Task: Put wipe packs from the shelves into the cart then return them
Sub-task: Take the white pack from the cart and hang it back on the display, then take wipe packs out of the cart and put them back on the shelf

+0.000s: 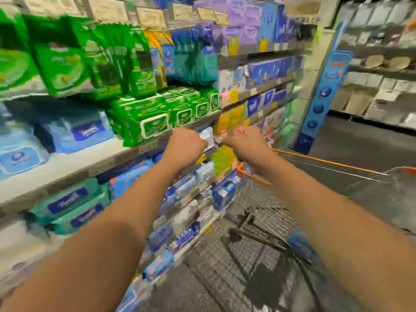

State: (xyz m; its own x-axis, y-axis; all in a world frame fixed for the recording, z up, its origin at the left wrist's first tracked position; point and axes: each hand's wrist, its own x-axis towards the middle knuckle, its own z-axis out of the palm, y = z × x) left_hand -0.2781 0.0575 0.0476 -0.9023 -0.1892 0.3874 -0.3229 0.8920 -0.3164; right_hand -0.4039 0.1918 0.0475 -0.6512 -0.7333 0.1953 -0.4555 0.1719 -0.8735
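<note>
Both arms reach forward toward the shelving on the left side of the aisle; frame is heavily motion-blurred so fine detail is soft

Left hand (185,144): fingers curled round one end of a small white-and-pale-blue wipe pack (207,136), back of hand toward camera. Pack sits at the front edge of the shelf (144,147), just below the row of green packs

Right hand (244,140): also curled, knuckles up, right at the other end of the same pack. Looks like it pinches the pack edge, but blur hides the fingertips, so cannot tell if it actually has contact

Shelf contents:
- green wipe packs (146,121) lying flat in a row on that shelf, lids facing out
- tall green pouches (117,61) hanging or standing above them
- teal pouches (198,57) to their right
- pale blue packs (74,129) on the same shelf further left
- turquoise packs (72,206) stacked one level down
- more blue packs on the lower levels, too smeared to read

Cart (265,206): wire basket with orange rim (326,162), parked just right of the shelving, under the right forearm. A blue pack (301,244) shows at the near side of the basket; cannot tell whether it lies inside or shows through the mesh

Background right: blue display column (324,97) at the end of the bay, then another aisle of pale goods (380,70)
</note>
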